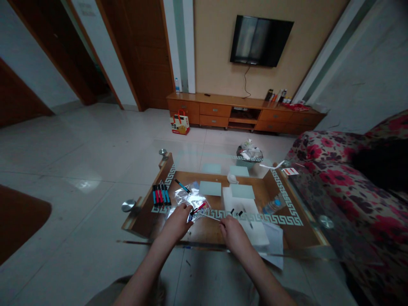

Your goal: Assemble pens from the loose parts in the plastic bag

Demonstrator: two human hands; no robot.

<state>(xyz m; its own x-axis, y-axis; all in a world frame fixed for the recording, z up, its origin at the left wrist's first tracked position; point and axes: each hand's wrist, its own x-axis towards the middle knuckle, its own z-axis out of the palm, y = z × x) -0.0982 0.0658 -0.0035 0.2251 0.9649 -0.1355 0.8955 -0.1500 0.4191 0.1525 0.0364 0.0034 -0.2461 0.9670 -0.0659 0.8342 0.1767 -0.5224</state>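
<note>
Over the glass coffee table [204, 236], my left hand [180, 220] has its fingers closed at the edge of a shiny clear plastic bag [195, 199]. Something small and dark blue shows at its fingertips, too small to name. A red pen [200, 208] lies just beyond them. My right hand [232, 229] is closed, pinching a thin whitish stick [211, 217] that points toward the left hand. A blue pen with a dark end [182, 186] rests on the bag. Several red and blue pens with black ends [161, 196] lie in a row to the left.
Small black pieces [240, 213] are right of centre, near a white box [237, 202]. A plastic bottle [272, 206] and white paper [274, 240] show at the right. Beyond stand a filled waste bin [247, 162] and a paper bag [179, 124]; a floral sofa [328, 157] is alongside.
</note>
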